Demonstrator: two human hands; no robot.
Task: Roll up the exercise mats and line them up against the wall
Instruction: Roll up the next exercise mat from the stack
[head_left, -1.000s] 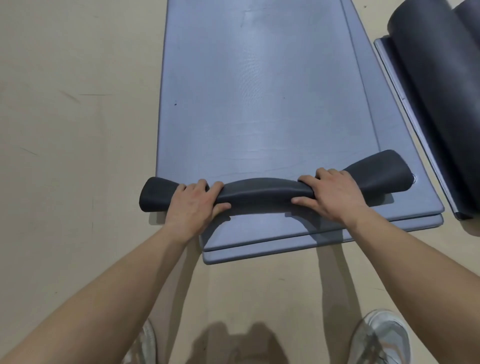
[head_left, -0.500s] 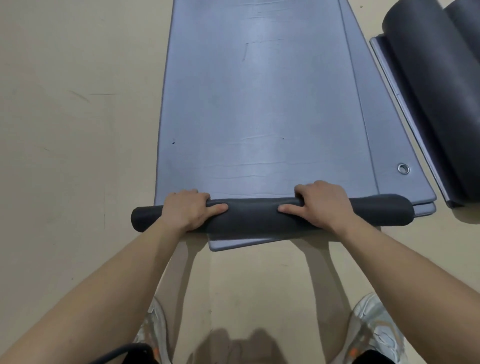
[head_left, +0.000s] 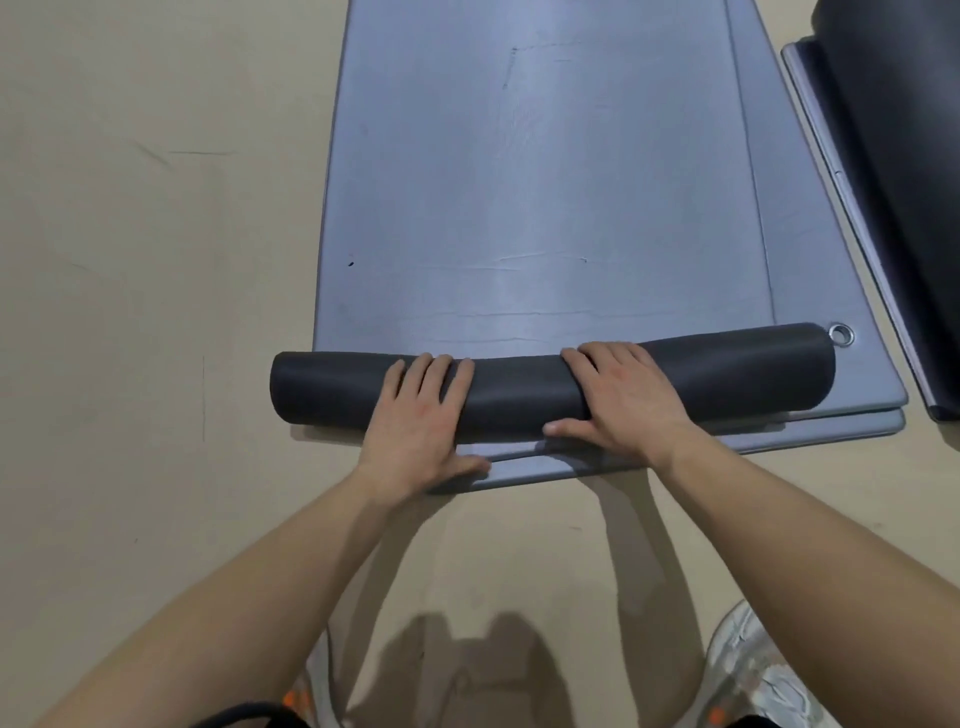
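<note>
A grey exercise mat (head_left: 540, 182) lies flat on the floor and stretches away from me. Its near end is wound into a dark roll (head_left: 519, 392) that lies across the mat. My left hand (head_left: 423, 415) presses flat on the roll's left half, fingers spread. My right hand (head_left: 621, 402) presses on the right half in the same way. Beneath it lie two more flat mats (head_left: 857, 410), their edges showing at the near right. A metal eyelet (head_left: 840, 334) shows just beyond the roll's right end.
At the right edge another flat mat (head_left: 852, 208) carries a large dark rolled mat (head_left: 904, 156). Beige floor (head_left: 156, 260) spreads to the left and near side. My shoes (head_left: 763, 675) stand at the bottom of the view.
The roll has straightened, grown thicker and moved a little forward along the mat. My hands went from gripping it with curled fingers to pressing on it with flat palms.
</note>
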